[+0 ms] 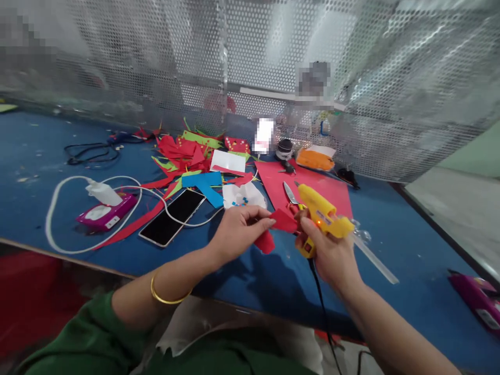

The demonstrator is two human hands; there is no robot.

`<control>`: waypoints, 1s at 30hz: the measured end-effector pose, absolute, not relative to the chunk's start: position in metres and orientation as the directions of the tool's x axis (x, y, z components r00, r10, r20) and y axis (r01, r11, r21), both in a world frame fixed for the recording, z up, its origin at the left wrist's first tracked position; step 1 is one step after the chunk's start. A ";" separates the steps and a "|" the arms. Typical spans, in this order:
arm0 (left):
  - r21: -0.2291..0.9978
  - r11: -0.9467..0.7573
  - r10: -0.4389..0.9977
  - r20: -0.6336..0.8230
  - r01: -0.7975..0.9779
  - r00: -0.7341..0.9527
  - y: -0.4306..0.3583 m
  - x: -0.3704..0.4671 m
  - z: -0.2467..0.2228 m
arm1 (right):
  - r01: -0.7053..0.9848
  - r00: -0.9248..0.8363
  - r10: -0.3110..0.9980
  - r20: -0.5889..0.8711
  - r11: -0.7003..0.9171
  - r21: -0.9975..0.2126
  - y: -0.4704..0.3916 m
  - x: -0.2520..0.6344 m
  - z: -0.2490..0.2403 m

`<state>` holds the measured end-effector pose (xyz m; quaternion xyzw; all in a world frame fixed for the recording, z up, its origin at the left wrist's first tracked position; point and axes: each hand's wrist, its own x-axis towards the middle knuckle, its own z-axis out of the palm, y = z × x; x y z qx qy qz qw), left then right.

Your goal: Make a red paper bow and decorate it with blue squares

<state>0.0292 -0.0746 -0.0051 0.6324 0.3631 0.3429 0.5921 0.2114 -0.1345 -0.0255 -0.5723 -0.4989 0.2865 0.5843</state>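
Between finger and thumb, my left hand pinches a folded red paper piece, part of which hangs below the fingers. A yellow hot glue gun is gripped in my right hand, its orange light lit and its nozzle tilted up to the left. A clear glue stick pokes out of its back end. The paper's right end reaches the right fingers; whether they touch it I cannot tell. Just behind lie scissors on a large red sheet, and a white paper bearing small blue bits.
Red and green paper scraps are heaped behind blue strips. A black-screened phone and a purple power strip with a white cable lie left. The gun's black cord drops over the front edge. A perforated metal screen closes the back.
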 end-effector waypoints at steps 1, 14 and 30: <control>0.998 -0.020 0.868 -0.013 0.063 0.496 -0.076 0.029 -0.008 | 0.211 0.332 0.918 0.218 0.153 -0.966 -0.137 0.212 -0.030; 0.967 0.250 0.829 -0.241 0.050 0.504 -0.072 0.033 -0.013 | 0.342 0.305 0.929 0.209 0.098 -0.935 -0.139 0.209 -0.036; 0.994 0.097 0.954 -0.106 0.046 0.282 -0.066 0.030 -0.006 | 0.588 0.088 0.916 0.391 0.270 -0.763 -0.168 0.207 -0.026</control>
